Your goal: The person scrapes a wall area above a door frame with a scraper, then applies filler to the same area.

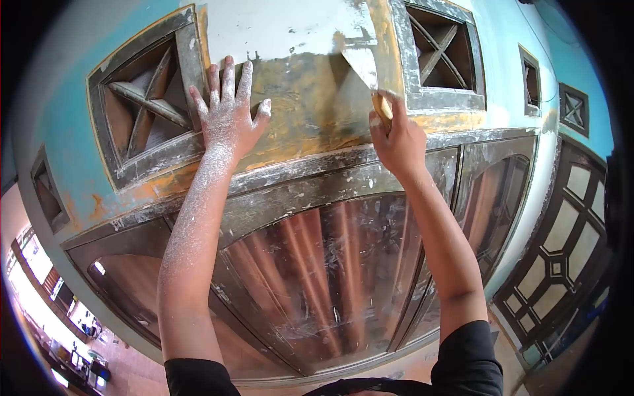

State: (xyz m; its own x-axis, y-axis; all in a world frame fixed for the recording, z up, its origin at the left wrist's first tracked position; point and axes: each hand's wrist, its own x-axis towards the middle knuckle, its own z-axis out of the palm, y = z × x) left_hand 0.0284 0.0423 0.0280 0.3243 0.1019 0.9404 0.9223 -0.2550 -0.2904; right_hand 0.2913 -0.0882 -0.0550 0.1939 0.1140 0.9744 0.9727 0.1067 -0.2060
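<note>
My right hand (399, 135) is closed around the wooden handle of a paint scraper (361, 66), whose wide metal blade points up and left against the wall. Under and beside the blade is a scraped brown-ochre patch of wall (290, 99), with white paint (284, 26) above it in a ragged edge. White dust covers my left hand (229, 115), which lies flat on the wall left of the patch with its fingers spread. Nothing is in that hand.
Wooden vents with crossed bars flank the patch, one on the left (146, 99) and one on the right (441, 49). Below runs a wooden window frame (297, 168) with glass and an orange curtain (317, 277). A panelled door (558, 244) stands at right.
</note>
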